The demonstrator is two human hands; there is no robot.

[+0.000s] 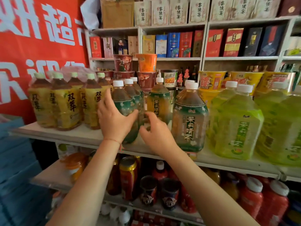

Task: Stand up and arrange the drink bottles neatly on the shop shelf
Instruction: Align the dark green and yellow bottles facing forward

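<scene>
Red banner (37, 51) with white characters, at left. Boxed goods (177, 44), red, blue and dark, ranked on the upper back shelves; pale cartons (177, 12) above them. Noodle cups (146, 62) stacked mid-rear; yellow noodle bowls (211, 79) at right. Blue crates (16, 160) lower left.

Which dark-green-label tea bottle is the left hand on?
The leftmost front one, beside the yellow-label pack. The left hand wraps its body; the right hand hovers beside it, and the bigger green-label bottle stands untouched.

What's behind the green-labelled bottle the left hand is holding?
Two more white-capped bottles queue behind the held bottle, then stacked noodle cups. The left hand and front bottle hide their lower parts.
</scene>
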